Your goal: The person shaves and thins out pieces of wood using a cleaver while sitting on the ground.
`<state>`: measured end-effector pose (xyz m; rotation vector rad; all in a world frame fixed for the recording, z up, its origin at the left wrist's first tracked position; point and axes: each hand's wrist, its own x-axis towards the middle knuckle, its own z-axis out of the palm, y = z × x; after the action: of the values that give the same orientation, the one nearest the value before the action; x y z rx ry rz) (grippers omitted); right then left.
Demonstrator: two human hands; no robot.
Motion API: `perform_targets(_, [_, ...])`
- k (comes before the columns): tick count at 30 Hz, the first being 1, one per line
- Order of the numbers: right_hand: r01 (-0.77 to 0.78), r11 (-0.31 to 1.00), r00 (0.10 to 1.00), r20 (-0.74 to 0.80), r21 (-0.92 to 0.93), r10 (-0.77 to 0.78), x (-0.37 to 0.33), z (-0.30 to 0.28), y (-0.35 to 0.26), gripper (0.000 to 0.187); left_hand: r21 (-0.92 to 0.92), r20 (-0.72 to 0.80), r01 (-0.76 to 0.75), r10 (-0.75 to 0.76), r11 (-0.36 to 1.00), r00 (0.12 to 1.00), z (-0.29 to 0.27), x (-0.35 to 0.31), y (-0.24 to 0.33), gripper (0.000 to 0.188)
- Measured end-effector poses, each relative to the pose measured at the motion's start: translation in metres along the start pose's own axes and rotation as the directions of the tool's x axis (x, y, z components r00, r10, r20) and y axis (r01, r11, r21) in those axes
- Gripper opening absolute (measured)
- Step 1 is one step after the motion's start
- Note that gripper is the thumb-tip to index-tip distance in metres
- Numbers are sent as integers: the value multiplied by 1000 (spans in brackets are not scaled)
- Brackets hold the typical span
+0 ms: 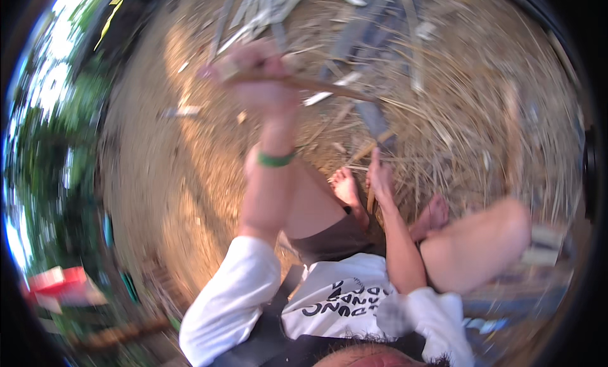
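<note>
Raised out in front, my left hand (256, 72), blurred by motion and with a green band at its wrist, is closed round a wooden-handled tool (332, 88). Its handle runs to the right and ends at a grey blade (377, 121) that looks like a hatchet or adze head. Low between my feet, my right hand (380, 180) is closed round a narrow wooden stick (370, 202), whose lower end shows beneath the fingers. A pale wooden piece (367, 150) slants just beyond that hand, close to the blade's lower end. Blur hides whether they touch.
My bare feet (345, 183) and bent knee (506, 224) frame the right hand. Thin strips and shavings (437, 120) litter the dirt ground (142, 145). Pale slats (253, 15) lie at the far side. A red and white object (60, 284) is at the left.
</note>
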<state>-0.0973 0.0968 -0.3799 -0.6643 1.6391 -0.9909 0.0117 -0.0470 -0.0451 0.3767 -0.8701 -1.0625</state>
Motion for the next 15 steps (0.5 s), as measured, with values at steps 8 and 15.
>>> perform_targets(8, [203,964,971,89,171,-220,-9,10,-13,59,277,-102,-182,217,943,971,8,8,-1,67])
perform_targets(15, [-314,933,949,71,177,306,13,-23,37,68,288,-155,-156,207,945,966,8,4,-1,65])
